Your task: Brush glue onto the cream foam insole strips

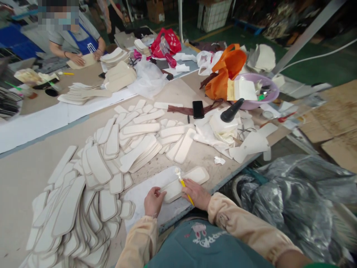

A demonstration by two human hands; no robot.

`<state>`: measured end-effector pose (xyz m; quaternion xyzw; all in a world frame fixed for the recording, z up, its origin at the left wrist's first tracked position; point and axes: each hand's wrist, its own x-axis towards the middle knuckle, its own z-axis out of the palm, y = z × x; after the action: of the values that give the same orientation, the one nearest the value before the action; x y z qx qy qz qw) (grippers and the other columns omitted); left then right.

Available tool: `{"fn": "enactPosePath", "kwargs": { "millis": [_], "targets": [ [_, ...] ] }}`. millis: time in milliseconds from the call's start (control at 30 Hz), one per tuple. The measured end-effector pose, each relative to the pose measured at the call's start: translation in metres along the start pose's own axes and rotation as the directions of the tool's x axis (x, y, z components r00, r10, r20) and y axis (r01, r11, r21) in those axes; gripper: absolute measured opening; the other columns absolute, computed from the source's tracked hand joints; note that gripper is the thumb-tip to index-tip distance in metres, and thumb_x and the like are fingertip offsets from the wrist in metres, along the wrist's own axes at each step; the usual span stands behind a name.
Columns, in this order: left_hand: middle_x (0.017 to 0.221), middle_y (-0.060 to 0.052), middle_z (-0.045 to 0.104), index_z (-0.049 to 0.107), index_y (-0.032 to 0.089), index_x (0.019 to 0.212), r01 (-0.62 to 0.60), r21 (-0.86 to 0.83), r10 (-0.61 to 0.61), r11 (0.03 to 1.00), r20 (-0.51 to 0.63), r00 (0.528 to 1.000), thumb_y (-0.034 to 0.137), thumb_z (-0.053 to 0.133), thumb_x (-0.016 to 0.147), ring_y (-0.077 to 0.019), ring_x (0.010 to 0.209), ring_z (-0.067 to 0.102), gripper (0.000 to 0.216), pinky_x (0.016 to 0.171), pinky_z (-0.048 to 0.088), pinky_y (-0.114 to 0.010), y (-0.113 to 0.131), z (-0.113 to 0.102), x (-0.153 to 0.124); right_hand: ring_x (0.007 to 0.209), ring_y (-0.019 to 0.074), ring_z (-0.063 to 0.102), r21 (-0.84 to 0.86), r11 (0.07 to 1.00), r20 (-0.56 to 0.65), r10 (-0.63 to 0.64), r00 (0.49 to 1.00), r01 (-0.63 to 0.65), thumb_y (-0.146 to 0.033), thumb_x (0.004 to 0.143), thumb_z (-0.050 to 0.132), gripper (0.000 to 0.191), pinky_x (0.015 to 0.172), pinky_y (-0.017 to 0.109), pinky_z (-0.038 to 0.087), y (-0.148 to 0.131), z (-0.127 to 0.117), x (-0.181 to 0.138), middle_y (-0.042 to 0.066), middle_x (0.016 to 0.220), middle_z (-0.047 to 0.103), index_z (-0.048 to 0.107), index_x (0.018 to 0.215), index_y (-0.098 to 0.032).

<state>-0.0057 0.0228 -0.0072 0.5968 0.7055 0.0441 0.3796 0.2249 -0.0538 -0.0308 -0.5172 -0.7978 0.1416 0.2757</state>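
Note:
My left hand (153, 201) presses down on the near end of a long cream padded piece (192, 176) lying on a white sheet (145, 190) at the table's front edge; its fingers are curled on the piece. My right hand (197, 193) grips a yellow-handled brush (184, 185), whose white bristle tip rests on the same piece near its middle. Several identical cream pieces (106, 163) lie overlapping in a wide spread to the left and behind.
A black phone (198, 109), an orange bag (225, 70), a purple basin (259, 93) and a black-handled tool (232, 110) sit at the back right. Another person (75, 41) works at the far left table. Plastic sheeting (295, 201) lies beside the table's right edge.

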Motion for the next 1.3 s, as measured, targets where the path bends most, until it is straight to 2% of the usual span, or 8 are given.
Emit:
{"fn": "enactPosePath", "kwargs": {
  "millis": [133, 300, 467, 633, 900, 1067, 1200, 1300],
  "targets": [
    [0.080, -0.002, 0.064, 0.062, 0.018, 0.090, -0.023, 0.027, 0.023, 0.999, -0.016, 1.000, 0.043, 0.063, 0.070, -0.0182, 0.070, 0.062, 0.032, 0.065, 0.042, -0.028, -0.001, 0.001, 0.002, 0.127, 0.0266, 0.049, -0.042, 0.999, 0.015, -0.018, 1.000, 0.018, -0.026, 0.088, 0.058, 0.017, 0.104, 0.048, 0.044, 0.008, 0.005, -0.005, 0.019, 0.123, 0.061, 0.057, 0.102, -0.016],
    [0.078, -0.001, 0.064, 0.062, 0.019, 0.087, -0.007, 0.005, 0.007, 1.000, -0.010, 1.000, 0.040, 0.064, 0.070, -0.0173, 0.067, 0.061, 0.028, 0.065, 0.041, -0.028, -0.004, 0.002, 0.005, 0.126, 0.0270, 0.051, -0.136, 0.983, -0.053, 0.115, 0.992, -0.121, -0.027, 0.090, 0.056, 0.018, 0.104, 0.049, 0.045, 0.035, -0.019, -0.024, 0.018, 0.127, 0.060, 0.058, 0.105, -0.017],
    [0.069, 0.001, 0.061, 0.062, 0.019, 0.083, 0.035, -0.159, -0.040, 0.987, -0.030, 0.999, 0.032, 0.070, 0.065, -0.0157, 0.065, 0.059, 0.024, 0.066, 0.043, -0.027, -0.003, 0.003, 0.003, 0.127, 0.0279, 0.050, -0.128, 0.951, -0.163, 0.259, 0.952, -0.280, -0.027, 0.090, 0.055, 0.018, 0.105, 0.050, 0.044, 0.054, -0.037, -0.038, 0.014, 0.132, 0.057, 0.057, 0.107, -0.020],
    [0.062, 0.005, 0.057, 0.062, 0.018, 0.078, 0.062, -0.339, -0.078, 0.939, -0.034, 0.996, 0.021, 0.074, 0.059, -0.0120, 0.060, 0.055, 0.022, 0.063, 0.043, -0.024, -0.004, 0.007, 0.003, 0.125, 0.0284, 0.052, -0.138, 0.951, -0.187, 0.249, 0.951, -0.276, -0.030, 0.090, 0.054, 0.019, 0.106, 0.049, 0.043, 0.063, -0.033, -0.039, 0.013, 0.132, 0.058, 0.057, 0.106, -0.020],
    [0.064, -0.001, 0.064, 0.065, 0.016, 0.084, 0.121, -0.499, -0.108, 0.858, 0.055, 0.993, 0.041, 0.062, 0.074, -0.0131, 0.057, 0.058, 0.028, 0.054, 0.047, -0.024, -0.021, 0.018, -0.001, 0.123, 0.0279, 0.053, -0.187, 0.944, -0.161, 0.243, 0.956, -0.272, -0.029, 0.090, 0.053, 0.018, 0.105, 0.049, 0.044, 0.062, -0.027, -0.038, 0.014, 0.130, 0.059, 0.057, 0.105, -0.019],
    [0.063, 0.001, 0.064, 0.064, 0.017, 0.085, 0.111, -0.511, -0.110, 0.852, 0.033, 0.993, 0.040, 0.067, 0.067, -0.0127, 0.057, 0.058, 0.030, 0.055, 0.046, -0.023, -0.025, 0.022, -0.002, 0.127, 0.0295, 0.049, -0.202, 0.940, -0.150, 0.248, 0.957, -0.275, -0.027, 0.089, 0.055, 0.016, 0.107, 0.050, 0.041, 0.062, -0.027, -0.036, 0.015, 0.131, 0.058, 0.057, 0.104, -0.019],
    [0.060, 0.002, 0.061, 0.062, 0.018, 0.082, 0.085, -0.488, -0.092, 0.869, 0.009, 0.996, 0.044, 0.068, 0.065, -0.0133, 0.056, 0.057, 0.031, 0.056, 0.044, -0.024, -0.022, 0.022, -0.002, 0.130, 0.0292, 0.046, -0.211, 0.944, -0.152, 0.227, 0.962, -0.256, -0.023, 0.090, 0.055, 0.017, 0.107, 0.051, 0.041, 0.043, -0.029, -0.029, 0.015, 0.131, 0.057, 0.057, 0.106, -0.019],
    [0.062, 0.001, 0.062, 0.063, 0.018, 0.082, 0.070, -0.421, -0.079, 0.905, -0.005, 0.997, 0.048, 0.067, 0.065, -0.0146, 0.058, 0.059, 0.035, 0.059, 0.045, -0.025, -0.019, 0.020, -0.002, 0.132, 0.0275, 0.043, -0.124, 0.978, -0.066, 0.161, 0.985, -0.168, -0.021, 0.090, 0.054, 0.018, 0.107, 0.051, 0.041, 0.020, -0.023, -0.016, 0.016, 0.132, 0.056, 0.058, 0.107, -0.019]
  ]
}}
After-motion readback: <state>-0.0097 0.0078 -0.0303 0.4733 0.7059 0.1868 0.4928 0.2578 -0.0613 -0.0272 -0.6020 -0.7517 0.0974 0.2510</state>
